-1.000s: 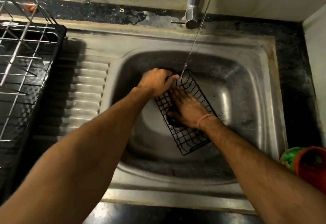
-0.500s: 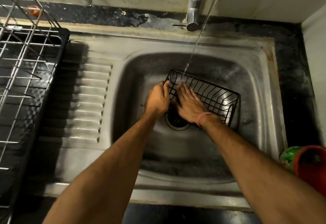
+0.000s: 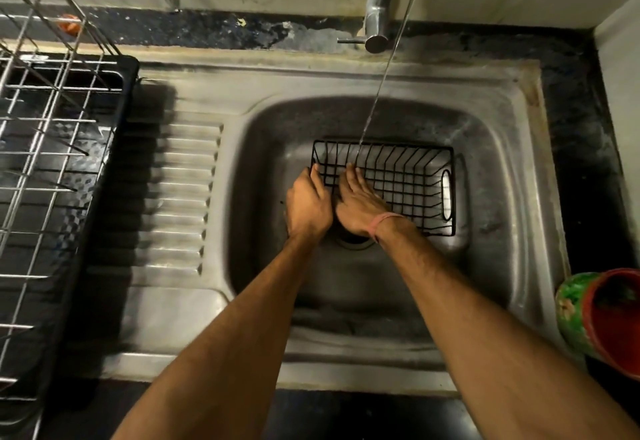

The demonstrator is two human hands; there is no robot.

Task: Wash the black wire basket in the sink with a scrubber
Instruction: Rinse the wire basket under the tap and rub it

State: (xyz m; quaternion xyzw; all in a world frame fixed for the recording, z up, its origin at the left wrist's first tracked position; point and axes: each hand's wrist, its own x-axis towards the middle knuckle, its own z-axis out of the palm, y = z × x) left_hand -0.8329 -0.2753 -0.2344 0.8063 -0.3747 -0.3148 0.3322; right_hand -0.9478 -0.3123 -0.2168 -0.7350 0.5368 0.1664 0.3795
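Black wire basket [image 3: 398, 183] lies open side up on the floor of the sink [image 3: 502, 169], toward the basin's far right corner, its near left corner over the drain [image 3: 353, 240], with a thin stream of water [image 3: 384, 69] from the tap [image 3: 379, 7] falling onto its far rim near the left end. Both hands work at the basket's left end, close together and nearly touching. The left hand [image 3: 308, 206] curls around the left end wall from outside, fingertips hooked over the rim. The right hand [image 3: 358, 202] lies inside with straight fingers pressed flat on the mesh; whether a scrubber sits under its palm cannot be told, as none shows. The basket looks light and stiff, thin coated wire that should keep its shape under pressure, though wet coating will likely be slippery and a light frame will tend to skate on the steel floor unless one hand braces it. The thicker rim wire or the oval handle cut-out [image 3: 446, 194] at the right end look like the surest places to hold; single mesh wires would dig into fingers. A dish rack [image 3: 52, 149] stands at the sink's left edge, and a red and green container [image 3: 602, 318] at the tabletop's near right edge.
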